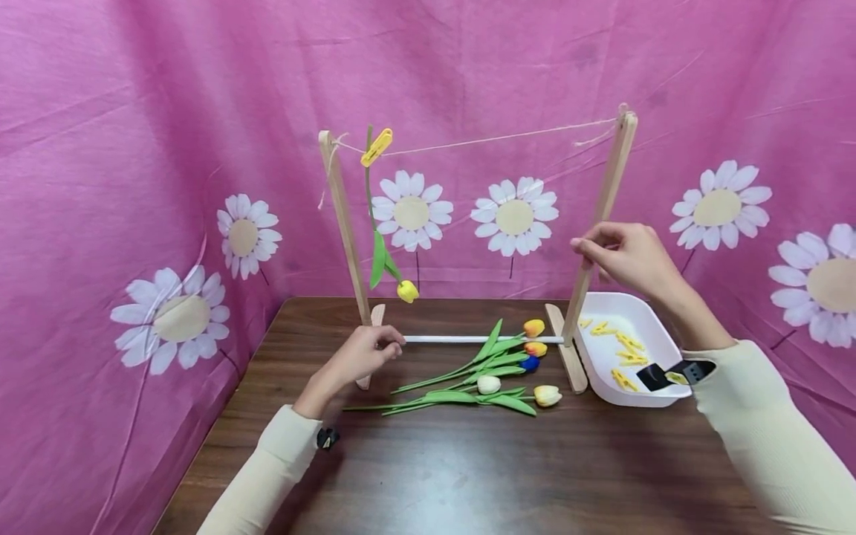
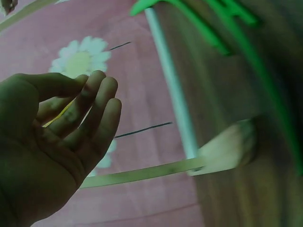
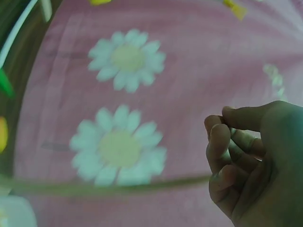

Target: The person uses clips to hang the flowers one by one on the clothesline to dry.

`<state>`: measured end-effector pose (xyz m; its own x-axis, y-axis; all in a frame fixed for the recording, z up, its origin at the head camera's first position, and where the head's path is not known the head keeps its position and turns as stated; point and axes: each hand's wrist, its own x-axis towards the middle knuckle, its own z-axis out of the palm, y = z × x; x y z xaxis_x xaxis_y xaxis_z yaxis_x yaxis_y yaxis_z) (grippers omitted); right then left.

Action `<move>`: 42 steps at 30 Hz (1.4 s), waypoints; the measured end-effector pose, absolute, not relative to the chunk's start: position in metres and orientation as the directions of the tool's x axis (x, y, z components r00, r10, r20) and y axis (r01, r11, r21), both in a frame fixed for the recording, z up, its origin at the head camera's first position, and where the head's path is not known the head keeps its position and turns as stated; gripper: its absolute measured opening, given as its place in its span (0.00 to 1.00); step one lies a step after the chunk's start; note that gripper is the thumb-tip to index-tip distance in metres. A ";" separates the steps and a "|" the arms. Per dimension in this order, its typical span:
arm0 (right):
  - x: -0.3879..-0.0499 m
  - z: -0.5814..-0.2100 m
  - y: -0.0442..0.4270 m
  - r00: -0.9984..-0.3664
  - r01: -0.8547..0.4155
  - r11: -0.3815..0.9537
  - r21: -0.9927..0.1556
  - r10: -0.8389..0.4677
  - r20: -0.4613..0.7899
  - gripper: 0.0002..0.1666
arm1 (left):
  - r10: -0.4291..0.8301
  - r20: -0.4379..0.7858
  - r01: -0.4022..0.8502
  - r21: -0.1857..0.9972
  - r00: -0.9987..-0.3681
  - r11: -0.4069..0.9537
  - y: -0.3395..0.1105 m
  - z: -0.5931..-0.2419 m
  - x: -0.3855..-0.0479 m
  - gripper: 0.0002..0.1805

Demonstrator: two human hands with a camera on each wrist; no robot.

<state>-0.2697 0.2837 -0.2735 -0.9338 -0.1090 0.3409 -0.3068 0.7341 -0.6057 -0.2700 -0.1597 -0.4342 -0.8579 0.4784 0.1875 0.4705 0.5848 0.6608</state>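
The person's right grip is hovering beside the right wooden post, fingers curling in and thumb tip meeting the forefinger, nothing showing between them. The left grip is hanging loosely near the foot of the left wooden post, fingers bending softly, and it isn't holding anything I can see.

From beside the left grip, a white bar is running across to the post under the right grip. Above the left grip, a yellow tulip is hanging head down, a yellow peg pinning its stem to the string stretching between the posts. To the left grip's right, five loose tulips are lying on the worktop, their heads pointing away from it: two orange-and-yellow, one blue, one white, one cream-and-yellow.

Below the right grip, a white tub is holding more yellow pegs. Beyond both grips, a pink cloth is showing white daisies.
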 end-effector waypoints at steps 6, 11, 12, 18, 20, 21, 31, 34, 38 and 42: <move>-0.286 -0.318 0.332 -0.965 -0.223 0.847 -0.483 -0.123 0.231 0.21 | 0.575 0.124 0.535 0.562 -0.809 0.631 -0.154 -0.465 -0.273 0.07; -0.309 -0.368 0.371 -0.991 -0.135 0.907 -0.398 -0.117 0.068 0.17 | 0.606 0.011 0.520 0.526 -0.796 0.673 -0.145 -0.478 -0.270 0.06; -0.312 -0.377 0.376 -0.994 -0.113 0.915 -0.387 -0.108 0.033 0.16 | 0.609 -0.006 0.518 0.518 -0.793 0.680 -0.144 -0.479 -0.269 0.06; -0.322 -0.417 0.402 -0.985 0.002 0.941 -0.339 -0.056 -0.162 0.18 | 0.599 -0.029 0.533 0.420 -0.801 0.734 -0.137 -0.487 -0.266 0.05; -0.322 -0.424 0.407 -0.973 0.038 0.946 -0.323 -0.039 -0.226 0.19 | 0.591 -0.015 0.539 0.395 -0.806 0.744 -0.135 -0.489 -0.266 0.03; -0.322 -0.427 0.409 -0.967 0.053 0.949 -0.311 -0.029 -0.253 0.19 | 0.588 -0.006 0.542 0.382 -0.809 0.749 -0.135 -0.489 -0.266 0.03; -0.325 -0.447 0.410 -0.927 0.091 0.959 -0.269 -0.018 -0.375 0.08 | 0.574 0.021 0.545 0.341 -0.819 0.766 -0.130 -0.489 -0.268 0.06; -0.324 -0.448 0.406 -0.920 0.095 0.965 -0.245 -0.009 -0.392 0.07 | 0.578 0.019 0.550 0.334 -0.816 0.765 -0.130 -0.491 -0.268 0.06; -0.322 -0.446 0.401 -0.922 0.075 0.977 -0.199 -0.008 -0.387 0.07 | 0.587 0.023 0.561 0.324 -0.810 0.762 -0.129 -0.492 -0.267 0.05; -0.320 -0.442 0.397 -0.931 0.030 0.986 -0.166 -0.033 -0.364 0.06 | 0.595 0.025 0.573 0.302 -0.804 0.762 -0.128 -0.494 -0.268 0.06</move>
<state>-0.3199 0.3973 -0.4419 -0.9307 -0.0329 -0.3644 0.0301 0.9857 -0.1656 -0.2683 -0.1277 -0.4940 -0.8036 0.5947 0.0254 0.5732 0.7617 0.3021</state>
